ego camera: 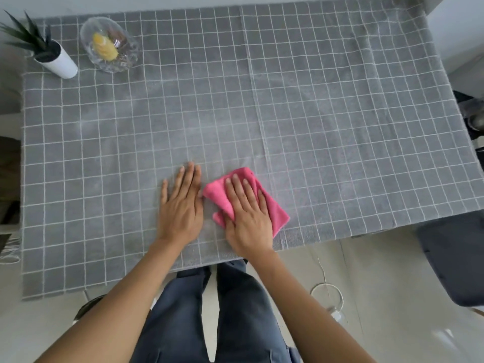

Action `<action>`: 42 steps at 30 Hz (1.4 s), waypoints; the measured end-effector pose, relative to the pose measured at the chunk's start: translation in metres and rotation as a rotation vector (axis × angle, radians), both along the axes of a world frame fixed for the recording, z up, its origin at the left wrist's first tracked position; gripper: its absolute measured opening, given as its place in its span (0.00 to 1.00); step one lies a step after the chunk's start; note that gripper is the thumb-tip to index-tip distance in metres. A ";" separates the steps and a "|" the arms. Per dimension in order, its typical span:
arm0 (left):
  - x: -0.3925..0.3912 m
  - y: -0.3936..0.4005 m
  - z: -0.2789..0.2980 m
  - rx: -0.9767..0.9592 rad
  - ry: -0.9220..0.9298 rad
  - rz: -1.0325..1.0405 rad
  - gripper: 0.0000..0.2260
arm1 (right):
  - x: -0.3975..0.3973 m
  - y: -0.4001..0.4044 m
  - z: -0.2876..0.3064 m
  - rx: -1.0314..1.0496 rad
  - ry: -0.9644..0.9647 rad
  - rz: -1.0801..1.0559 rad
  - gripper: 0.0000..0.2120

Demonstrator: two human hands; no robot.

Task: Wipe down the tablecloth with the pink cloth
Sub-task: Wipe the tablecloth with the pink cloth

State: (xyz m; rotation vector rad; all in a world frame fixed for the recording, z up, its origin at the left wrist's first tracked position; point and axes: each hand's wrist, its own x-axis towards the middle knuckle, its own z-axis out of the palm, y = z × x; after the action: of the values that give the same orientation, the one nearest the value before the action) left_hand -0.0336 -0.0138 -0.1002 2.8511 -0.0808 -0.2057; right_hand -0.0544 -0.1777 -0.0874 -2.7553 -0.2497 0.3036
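A grey tablecloth (314, 106) with a white grid covers the whole table. Near its front edge lies a folded pink cloth (275, 210). My right hand (247, 218) presses flat on top of the pink cloth, fingers spread, thumb tucked against its left side. My left hand (182, 205) lies flat on the tablecloth just left of the cloth, palm down, fingers together, holding nothing.
At the back left stand a small plant in a white pot (59, 60) and a glass bowl (108, 45) with yellow contents. A dark chair seat (453, 260) is at the right front corner. A white cable (327, 292) lies on the floor.
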 end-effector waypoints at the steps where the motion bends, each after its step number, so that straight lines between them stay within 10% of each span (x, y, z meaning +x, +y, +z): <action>1: 0.000 0.000 0.000 -0.003 0.001 0.006 0.25 | 0.003 -0.009 0.001 -0.004 0.000 0.007 0.32; 16: -0.002 -0.001 -0.001 0.009 -0.007 0.029 0.25 | 0.027 -0.100 -0.004 -0.111 0.002 -0.679 0.32; 27: -0.002 -0.001 -0.003 0.014 -0.026 0.027 0.24 | -0.019 -0.062 -0.004 -0.077 -0.036 -0.120 0.31; 42: -0.058 0.054 -0.005 -0.004 0.012 0.065 0.24 | -0.002 -0.054 -0.007 -0.039 0.001 -0.937 0.30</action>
State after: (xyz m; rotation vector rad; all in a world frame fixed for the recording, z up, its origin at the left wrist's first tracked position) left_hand -0.0913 0.0404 -0.1051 2.8428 0.0143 -0.2087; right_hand -0.0562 -0.2316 -0.0944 -2.5647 1.0217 0.0488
